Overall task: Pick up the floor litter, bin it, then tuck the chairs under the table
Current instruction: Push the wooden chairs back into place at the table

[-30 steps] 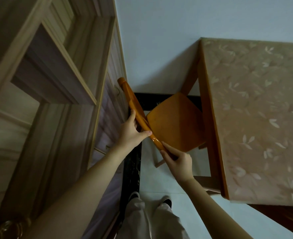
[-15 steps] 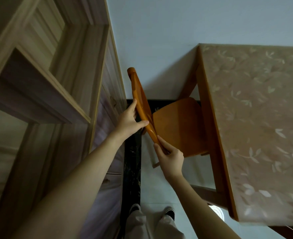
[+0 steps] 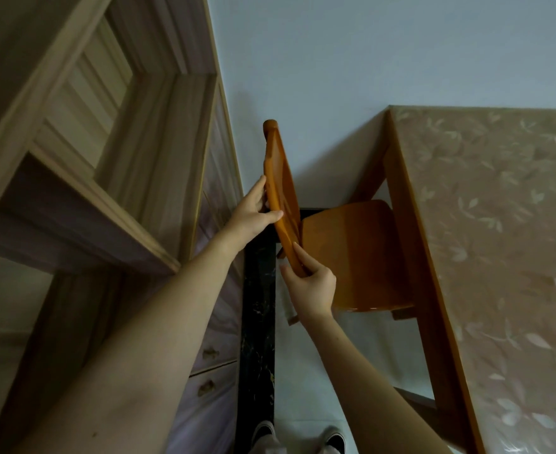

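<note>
An orange wooden chair (image 3: 355, 250) stands between the shelving on the left and the table (image 3: 492, 224) on the right. Its seat reaches partly under the table's left edge. My left hand (image 3: 253, 214) grips the chair's backrest from the left side, thumb across the top rail. My right hand (image 3: 312, 283) holds the near end of the same backrest. The table has a wooden frame and a leaf-patterned cover. No litter or bin is in view.
A tall pale wooden shelf unit (image 3: 113, 178) with drawers (image 3: 211, 368) fills the left side, very close to the chair. A black marble strip (image 3: 257, 322) runs along the floor. The white wall (image 3: 368, 60) lies behind. My shoes (image 3: 299, 437) show at the bottom.
The chair has slid right, so more of its seat lies under the table edge. Both hands stay on the backrest and moved with it. The view has tilted up.
</note>
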Available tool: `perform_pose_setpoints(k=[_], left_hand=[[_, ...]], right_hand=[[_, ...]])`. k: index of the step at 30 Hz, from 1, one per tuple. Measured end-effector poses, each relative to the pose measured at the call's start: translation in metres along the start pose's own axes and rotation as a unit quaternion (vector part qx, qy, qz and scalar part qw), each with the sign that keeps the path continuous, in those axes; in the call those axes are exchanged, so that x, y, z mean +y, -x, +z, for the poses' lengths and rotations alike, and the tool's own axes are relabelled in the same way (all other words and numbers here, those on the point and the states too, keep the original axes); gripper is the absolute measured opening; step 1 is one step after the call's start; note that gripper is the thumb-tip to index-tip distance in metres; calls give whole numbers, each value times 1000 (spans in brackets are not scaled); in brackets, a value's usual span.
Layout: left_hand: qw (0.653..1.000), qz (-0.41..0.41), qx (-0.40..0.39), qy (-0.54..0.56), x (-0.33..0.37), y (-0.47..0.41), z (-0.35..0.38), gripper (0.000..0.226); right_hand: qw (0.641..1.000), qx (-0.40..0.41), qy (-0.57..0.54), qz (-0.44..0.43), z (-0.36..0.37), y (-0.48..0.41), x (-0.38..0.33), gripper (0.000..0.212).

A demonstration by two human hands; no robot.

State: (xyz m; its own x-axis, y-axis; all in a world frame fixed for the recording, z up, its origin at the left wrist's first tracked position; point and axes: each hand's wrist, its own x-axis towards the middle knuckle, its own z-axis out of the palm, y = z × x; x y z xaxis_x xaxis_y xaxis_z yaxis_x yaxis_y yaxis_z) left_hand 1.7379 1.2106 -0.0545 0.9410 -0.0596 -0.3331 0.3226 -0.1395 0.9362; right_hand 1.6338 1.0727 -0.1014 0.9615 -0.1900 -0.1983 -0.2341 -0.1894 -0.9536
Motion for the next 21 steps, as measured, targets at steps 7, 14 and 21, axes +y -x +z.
perform_pose_setpoints(k=[7,14,21], left_hand=[[1000,16,16,7,-13,-1,2,87],[999,21,20,24,-15,-3,-1,92],[1000,23,9,15,-8,-18,5,94]], right_hand=[[996,-87,-12,16,7,-15,-9,64],[976,-214,-20,14,-16,-30,-3,75],[975,-220,19,-13,-22,-51,-6,77]])
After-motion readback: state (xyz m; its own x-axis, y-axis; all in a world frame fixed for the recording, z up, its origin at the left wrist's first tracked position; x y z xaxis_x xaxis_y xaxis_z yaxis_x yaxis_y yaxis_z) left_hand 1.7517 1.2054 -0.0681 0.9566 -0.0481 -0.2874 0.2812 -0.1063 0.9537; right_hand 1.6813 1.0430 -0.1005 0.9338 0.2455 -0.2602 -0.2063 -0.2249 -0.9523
